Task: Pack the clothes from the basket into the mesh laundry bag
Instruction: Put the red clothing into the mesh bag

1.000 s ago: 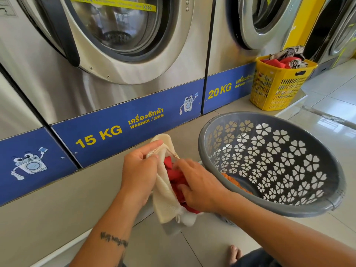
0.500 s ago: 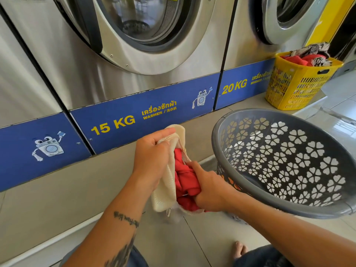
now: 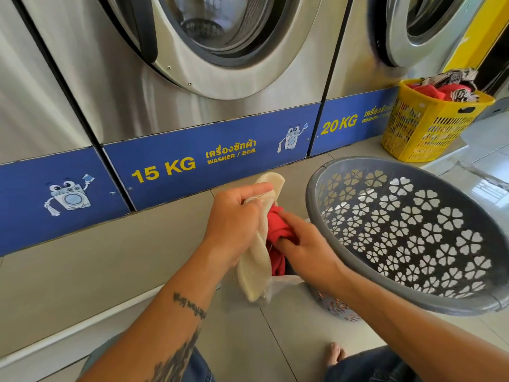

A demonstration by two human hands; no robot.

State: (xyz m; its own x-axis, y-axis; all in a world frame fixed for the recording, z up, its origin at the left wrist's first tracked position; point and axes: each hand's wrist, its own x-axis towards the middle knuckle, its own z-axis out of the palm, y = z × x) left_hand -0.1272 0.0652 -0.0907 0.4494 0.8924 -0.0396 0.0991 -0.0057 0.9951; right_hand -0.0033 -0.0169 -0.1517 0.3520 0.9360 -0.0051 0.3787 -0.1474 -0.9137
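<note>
Mesh laundry bag of cream-white netting (image 3: 254,268) hangs between your two hands just above the pale tiled floor (image 3: 242,343), its mouth held up near the middle of the view. Nearest to you, your bare toes (image 3: 334,352) and blue denim knees (image 3: 366,365) show at the bottom edge. Your left hand (image 3: 234,219) grips the bag's upper rim, fingers curled around bunched netting, with a flap of the fabric standing up above your knuckles. Your right hand (image 3: 305,245) is closed around a crumpled red garment (image 3: 279,230), pinching it at the bag's opening; part of the red cloth lies inside the netting and part bulges out between your two hands.

Just beside your right forearm, a round grey plastic laundry basket with flower-shaped cut-outs (image 3: 413,232) is tilted toward you, its rim close to your wrist. You see mostly its perforated inner wall; whether clothes remain inside, you cannot tell from this angle.

Beyond your hands runs a low tiled step (image 3: 82,260), and on it stand steel front-loading washers with blue bands marked 15 KG (image 3: 165,169) and 20 KG (image 3: 340,124). Farther right, a yellow slotted plastic basket (image 3: 429,128) heaped with red and patterned clothes sits on the same step.
</note>
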